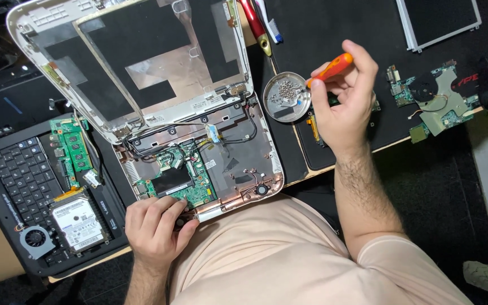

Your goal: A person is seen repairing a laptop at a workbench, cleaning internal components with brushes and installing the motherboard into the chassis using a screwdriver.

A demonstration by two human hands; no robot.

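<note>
A small opened laptop [244, 164] lies in front of me with its screen frame [142, 62] emptied and its green circuit board [184, 181] exposed. My left hand [153, 229] grips the near edge of the laptop base, thumb by the board. My right hand [343, 93] is raised over the black mat and holds an orange-handled screwdriver [331, 68], its tip hovering at the rim of a round metal dish [283, 104] that holds several small screws.
A black keyboard [21, 175] at left carries a hard drive [77, 223], a memory stick [74, 144] and a small fan [36, 240]. Another board with a fan [433, 99] and a loose screen panel [439, 20] lie on the black mat [340, 22].
</note>
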